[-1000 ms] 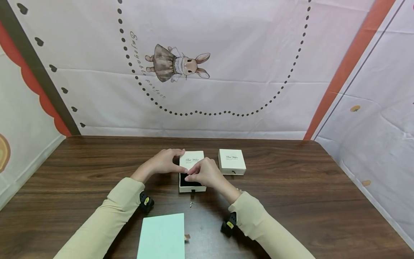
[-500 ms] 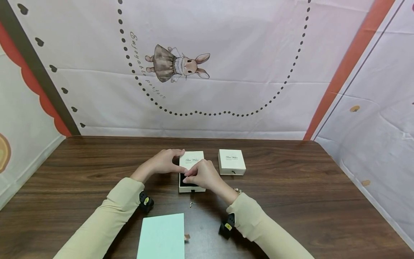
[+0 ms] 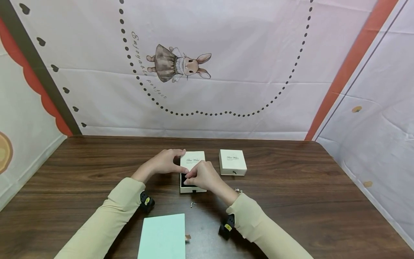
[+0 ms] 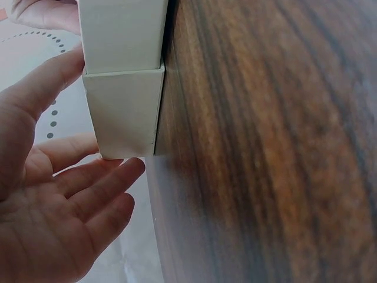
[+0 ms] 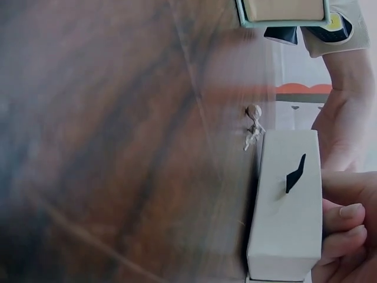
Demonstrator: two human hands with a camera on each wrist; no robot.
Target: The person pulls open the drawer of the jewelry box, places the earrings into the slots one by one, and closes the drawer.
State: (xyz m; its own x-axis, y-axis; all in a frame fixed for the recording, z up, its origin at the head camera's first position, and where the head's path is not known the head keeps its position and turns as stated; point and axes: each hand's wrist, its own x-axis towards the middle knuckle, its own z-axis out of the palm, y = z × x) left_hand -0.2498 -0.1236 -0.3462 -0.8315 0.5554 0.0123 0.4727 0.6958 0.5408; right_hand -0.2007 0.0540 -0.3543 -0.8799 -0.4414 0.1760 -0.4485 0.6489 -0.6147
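Observation:
My left hand (image 3: 164, 162) holds a small cream drawer-style jewelry box (image 3: 195, 157), fingers at its far end and thumb near the sleeve's front edge. The left wrist view shows those fingertips (image 4: 132, 171) touching the end of the box. Its drawer is pulled part way out toward me, with a black lining (image 3: 185, 180). Over that lining is my right hand (image 3: 204, 176), thumb and forefinger bent close together; whatever lies between their tips is hidden. A black ribbon tab (image 5: 296, 175) sticks out of the drawer front. A small earring-like piece (image 3: 192, 204) lies in front of the box.
Another cream box (image 3: 233, 162), closed, stands to the right. More small jewelry (image 3: 238, 190) lies beside my right wrist. A mint-green box (image 3: 162, 237) sits at the table's near side, a brownish bit (image 3: 188, 237) at its right edge. A printed cloth hangs behind the table (image 3: 291, 187).
My right hand has dipped slightly lower and leftward over the drawer, and its forearm has shifted a little left, uncovering small jewelry near the wrist. My left hand and the box stay put.

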